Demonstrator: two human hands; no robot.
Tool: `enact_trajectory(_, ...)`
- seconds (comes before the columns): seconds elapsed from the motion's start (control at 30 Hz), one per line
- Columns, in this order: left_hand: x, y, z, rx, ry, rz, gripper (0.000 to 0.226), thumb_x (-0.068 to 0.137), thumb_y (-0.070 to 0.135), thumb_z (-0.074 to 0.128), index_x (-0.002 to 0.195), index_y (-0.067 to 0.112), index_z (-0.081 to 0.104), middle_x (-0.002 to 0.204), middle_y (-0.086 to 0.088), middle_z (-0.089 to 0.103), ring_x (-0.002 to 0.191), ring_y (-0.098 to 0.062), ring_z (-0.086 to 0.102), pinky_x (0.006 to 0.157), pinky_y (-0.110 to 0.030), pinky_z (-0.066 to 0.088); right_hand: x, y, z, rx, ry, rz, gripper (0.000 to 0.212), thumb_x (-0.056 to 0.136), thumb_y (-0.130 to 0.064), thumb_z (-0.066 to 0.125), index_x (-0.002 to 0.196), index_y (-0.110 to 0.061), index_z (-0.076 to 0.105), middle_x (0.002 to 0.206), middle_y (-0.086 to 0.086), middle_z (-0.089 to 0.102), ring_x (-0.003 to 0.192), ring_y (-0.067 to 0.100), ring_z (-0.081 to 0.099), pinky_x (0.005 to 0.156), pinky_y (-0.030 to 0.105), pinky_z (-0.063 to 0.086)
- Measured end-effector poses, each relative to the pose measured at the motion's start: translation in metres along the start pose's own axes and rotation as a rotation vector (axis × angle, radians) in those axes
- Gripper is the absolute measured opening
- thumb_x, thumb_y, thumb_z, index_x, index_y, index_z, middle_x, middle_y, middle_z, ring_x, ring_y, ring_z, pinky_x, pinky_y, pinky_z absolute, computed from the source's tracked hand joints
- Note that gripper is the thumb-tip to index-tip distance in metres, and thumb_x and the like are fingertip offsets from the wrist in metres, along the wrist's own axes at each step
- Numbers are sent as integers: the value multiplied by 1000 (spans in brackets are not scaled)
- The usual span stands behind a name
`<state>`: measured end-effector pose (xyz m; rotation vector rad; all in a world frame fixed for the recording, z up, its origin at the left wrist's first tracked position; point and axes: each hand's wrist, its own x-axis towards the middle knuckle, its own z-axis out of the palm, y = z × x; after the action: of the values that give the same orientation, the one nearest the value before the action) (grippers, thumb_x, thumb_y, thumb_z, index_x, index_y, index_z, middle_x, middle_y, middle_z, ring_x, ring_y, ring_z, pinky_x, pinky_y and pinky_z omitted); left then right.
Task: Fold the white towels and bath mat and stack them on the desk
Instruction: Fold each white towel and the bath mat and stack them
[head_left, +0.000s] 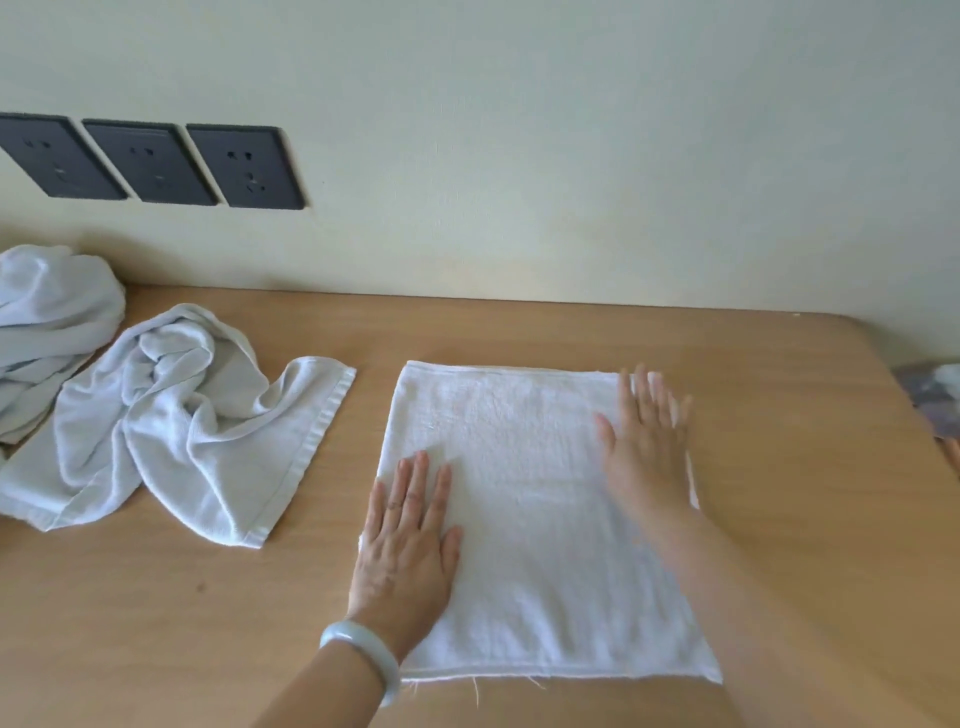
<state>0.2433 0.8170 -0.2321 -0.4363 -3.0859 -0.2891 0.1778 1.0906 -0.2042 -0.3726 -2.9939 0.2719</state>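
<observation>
Head view: my left hand (402, 540) and right hand (644, 441) lie flat, well apart, on the white towel (540, 545); it looks soft, light, floppy, so I'd pinch its corners

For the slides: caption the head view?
Left hand and right hand flatten a white towel on the desk; crumpled towels beside.

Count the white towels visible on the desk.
3. A flat towel lies under the left hand and right hand; a crumpled towel lies left of it; a bunched towel sits far left, cut by the frame edge. Others may be out of view.
</observation>
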Motion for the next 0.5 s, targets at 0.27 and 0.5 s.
enact_trajectory(0.27,-33,-18,-7,16,-48,87,58,100,39,24,155,21,17,163,-1,11,150,-19,10,119,-45,14,-135,23,16,-48,-109,-181,59,103,-40,15,153,-10,17,162,2,9,149,15,3,118,43,10)
enact_trajectory(0.5,-53,-10,-32,42,-57,269,64,96,49,37,152,17,31,157,-5,28,144,-26,29,114,-46,21,-158,60,-26,76,-164,-401,64,98,-46,38,150,-11,28,158,1,23,146,18,21,117,36,17)
